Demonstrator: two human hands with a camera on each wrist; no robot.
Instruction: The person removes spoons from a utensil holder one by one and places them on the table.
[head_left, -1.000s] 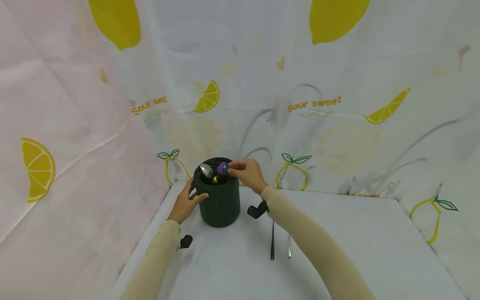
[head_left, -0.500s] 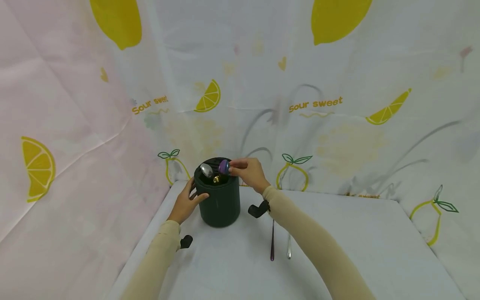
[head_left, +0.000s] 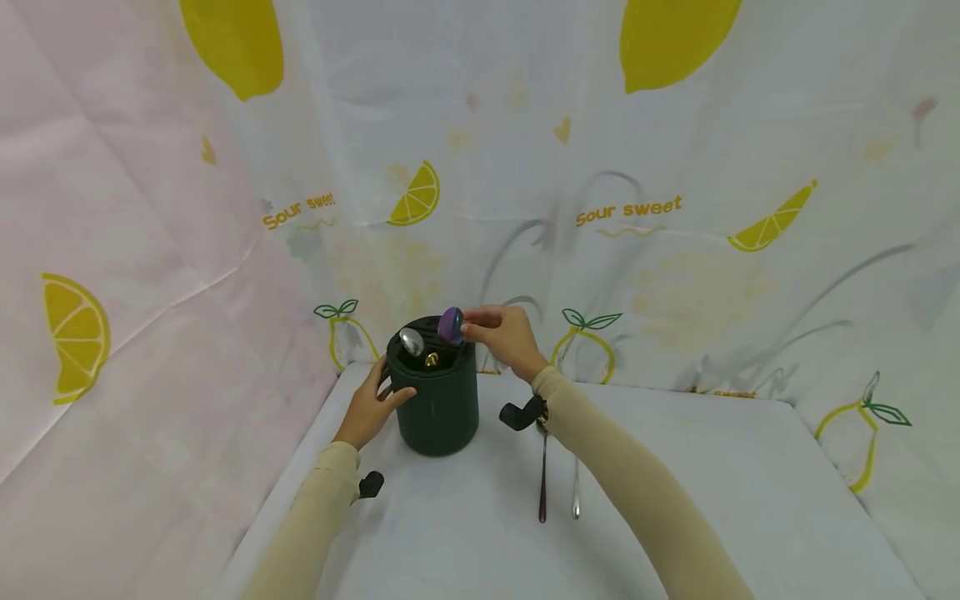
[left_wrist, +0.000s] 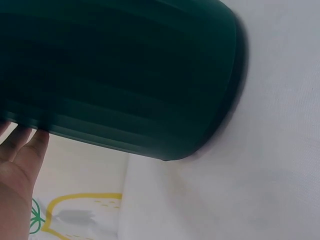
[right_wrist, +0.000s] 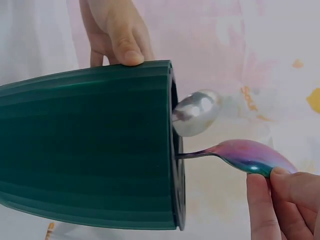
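Note:
A dark green ribbed utensil holder (head_left: 438,417) stands upright on the table. My left hand (head_left: 369,408) holds its left side near the top, thumb on the front and fingers behind. With thumb and fingers my right hand (head_left: 506,337) pinches an iridescent purple-blue spoon (right_wrist: 250,156) by the bowl. That spoon's handle runs down into the holder's opening, where its lower part is hidden. Beside it, a silver spoon (right_wrist: 197,112) leans in the opening with its bowl sticking out. A small gold utensil end (head_left: 431,360) shows lower inside the opening.
Right of the holder, a dark purple-handled utensil (head_left: 543,487) and a silver-handled one (head_left: 576,496) lie on the white table (head_left: 465,533), partly hidden by the right arm. A lemon-print cloth (head_left: 495,167) hangs close behind the holder.
My right hand has risen a little and shifted slightly right, lifting the iridescent spoon higher out of the holder. The left hand stays in place on the holder.

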